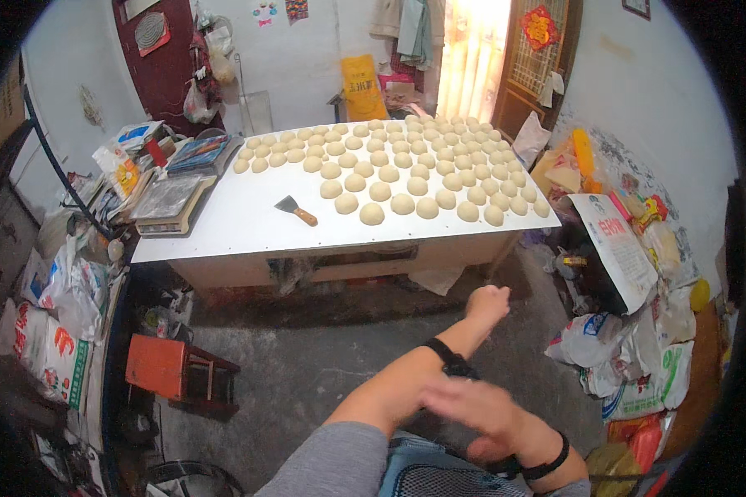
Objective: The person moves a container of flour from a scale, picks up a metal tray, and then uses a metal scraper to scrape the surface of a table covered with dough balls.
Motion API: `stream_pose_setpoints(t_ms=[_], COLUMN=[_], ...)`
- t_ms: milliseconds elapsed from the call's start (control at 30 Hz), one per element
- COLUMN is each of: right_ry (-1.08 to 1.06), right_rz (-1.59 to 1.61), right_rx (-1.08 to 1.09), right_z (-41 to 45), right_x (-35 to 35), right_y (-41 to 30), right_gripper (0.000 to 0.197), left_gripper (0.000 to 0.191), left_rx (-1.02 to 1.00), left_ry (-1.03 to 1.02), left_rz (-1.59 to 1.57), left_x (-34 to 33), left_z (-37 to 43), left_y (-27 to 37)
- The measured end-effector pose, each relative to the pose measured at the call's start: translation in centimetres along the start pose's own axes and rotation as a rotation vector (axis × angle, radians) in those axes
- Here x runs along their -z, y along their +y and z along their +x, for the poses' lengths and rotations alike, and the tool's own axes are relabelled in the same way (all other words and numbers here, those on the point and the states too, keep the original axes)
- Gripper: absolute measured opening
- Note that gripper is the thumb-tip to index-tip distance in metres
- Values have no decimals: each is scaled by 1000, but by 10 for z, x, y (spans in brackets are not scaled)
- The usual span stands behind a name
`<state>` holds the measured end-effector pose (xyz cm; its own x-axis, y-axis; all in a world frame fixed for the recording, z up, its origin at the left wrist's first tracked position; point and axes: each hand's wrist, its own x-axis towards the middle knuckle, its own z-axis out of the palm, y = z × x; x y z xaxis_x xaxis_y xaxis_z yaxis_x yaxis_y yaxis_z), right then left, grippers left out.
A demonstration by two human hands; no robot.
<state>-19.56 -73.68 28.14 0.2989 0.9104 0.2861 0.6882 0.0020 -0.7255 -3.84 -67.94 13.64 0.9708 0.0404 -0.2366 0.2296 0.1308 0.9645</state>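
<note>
My left arm stretches forward over the floor, short of the table. At its end my left hand (490, 302) is curled in, with nothing seen in it. My right hand (472, 410), blurred, has its fingers extended against or just over my left forearm (398, 391), below the black wristband (451, 358). Ahead is a white tabletop (248, 211) bearing many rows of round pale dough balls (402, 204), mostly in its middle and right part. A scraper with a wooden handle (305, 216) lies near the front edge, left of the dough. Neither hand touches these things.
A weighing scale (173, 202) stands at the table's left end. An orange-red stool (156, 366) is on the floor at left. Filled bags (65, 354) line the left side; more bags (646, 373) and a white printed sack (615, 248) crowd the right wall.
</note>
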Motion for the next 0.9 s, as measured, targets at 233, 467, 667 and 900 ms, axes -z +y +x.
stream_pose_setpoints(t_ms=[233,467,667,900], right_ry=[594,438,221,81], right_rz=[141,-60,-19,-122], right_rx=[-648,-1316,-1273,-854], right_z=[-130,-300,-250,-63], right_x=[25,-2,18,69], right_y=[110,234,282,282], right_gripper=[36,21,28,35], left_gripper=[40,35,15,10], left_rx=[191,231,265,112], left_ry=[102,742,1022,1089], left_rz=[46,502,103,-235], left_x=[128,287,301,333], left_z=[20,-43,-104,-80], left_y=[-43,-158,-128,-76])
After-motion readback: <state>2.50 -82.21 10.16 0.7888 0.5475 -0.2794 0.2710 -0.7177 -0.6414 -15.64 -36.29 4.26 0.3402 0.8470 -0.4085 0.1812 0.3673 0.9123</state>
